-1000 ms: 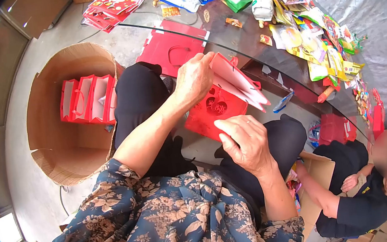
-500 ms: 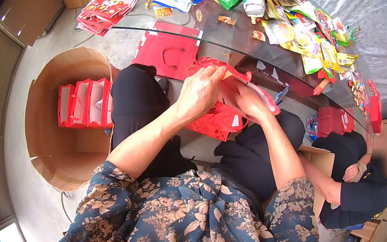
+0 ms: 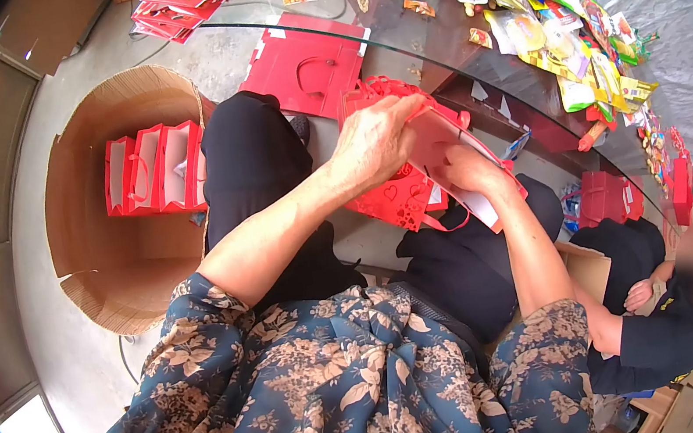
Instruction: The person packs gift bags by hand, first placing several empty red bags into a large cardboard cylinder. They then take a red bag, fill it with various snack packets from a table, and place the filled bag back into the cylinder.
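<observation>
Above my lap, the open red paper bag with a pale interior is between my two hands. My left hand grasps its upper rim; my right hand reaches inside, and I cannot tell whether it grips anything. Caution: uneven force between the hands could crease or tear the rim. A loose left grip could let the bag slide against the red heart-printed bag. My right fingertips, the bag's base and the exact overlap of both bags are hidden.
</observation>
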`<state>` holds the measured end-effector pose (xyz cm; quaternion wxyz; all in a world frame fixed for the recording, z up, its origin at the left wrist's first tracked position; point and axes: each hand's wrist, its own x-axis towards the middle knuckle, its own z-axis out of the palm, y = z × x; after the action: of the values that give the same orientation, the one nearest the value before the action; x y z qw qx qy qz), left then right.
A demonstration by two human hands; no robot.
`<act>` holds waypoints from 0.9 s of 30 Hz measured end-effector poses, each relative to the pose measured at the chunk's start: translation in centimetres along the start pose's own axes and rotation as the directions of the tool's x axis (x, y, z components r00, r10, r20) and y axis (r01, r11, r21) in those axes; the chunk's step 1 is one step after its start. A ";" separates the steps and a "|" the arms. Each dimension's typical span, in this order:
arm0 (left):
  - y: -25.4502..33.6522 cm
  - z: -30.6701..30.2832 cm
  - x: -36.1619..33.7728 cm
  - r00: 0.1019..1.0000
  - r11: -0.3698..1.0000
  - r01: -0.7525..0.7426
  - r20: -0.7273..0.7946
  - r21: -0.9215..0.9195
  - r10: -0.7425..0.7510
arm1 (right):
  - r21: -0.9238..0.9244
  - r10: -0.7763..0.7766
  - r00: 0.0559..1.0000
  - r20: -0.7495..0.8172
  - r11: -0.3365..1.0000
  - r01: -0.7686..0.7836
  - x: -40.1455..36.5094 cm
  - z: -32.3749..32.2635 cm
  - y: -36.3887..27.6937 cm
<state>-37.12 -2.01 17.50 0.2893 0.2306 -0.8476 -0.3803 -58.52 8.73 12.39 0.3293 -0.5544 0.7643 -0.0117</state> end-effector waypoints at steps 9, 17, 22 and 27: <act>-1.3 0.7 0.0 0.999 0.997 0.048 -0.009 0.061 -0.047 | 0.244 -0.171 0.967 -0.189 0.946 0.215 -6.9 -4.7 -6.4; 0.2 0.3 0.7 0.958 0.951 -0.259 -0.079 0.169 0.275 | 0.148 -0.274 0.872 -0.406 0.922 0.359 -8.4 -4.1 -5.0; 0.3 0.2 1.2 0.830 0.797 -0.547 0.294 0.258 0.474 | 0.236 -0.172 0.894 -0.414 0.928 0.288 -10.2 -5.3 -5.5; -0.3 -0.8 3.7 0.747 0.689 -0.655 0.401 0.310 0.530 | 0.520 -0.057 0.801 -0.596 0.733 0.439 -9.7 -6.3 -2.9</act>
<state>-39.25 -4.87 18.85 0.2161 -0.0568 -0.9700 -0.0961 -57.71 13.79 23.17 0.2614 -0.4841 0.6893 -0.4713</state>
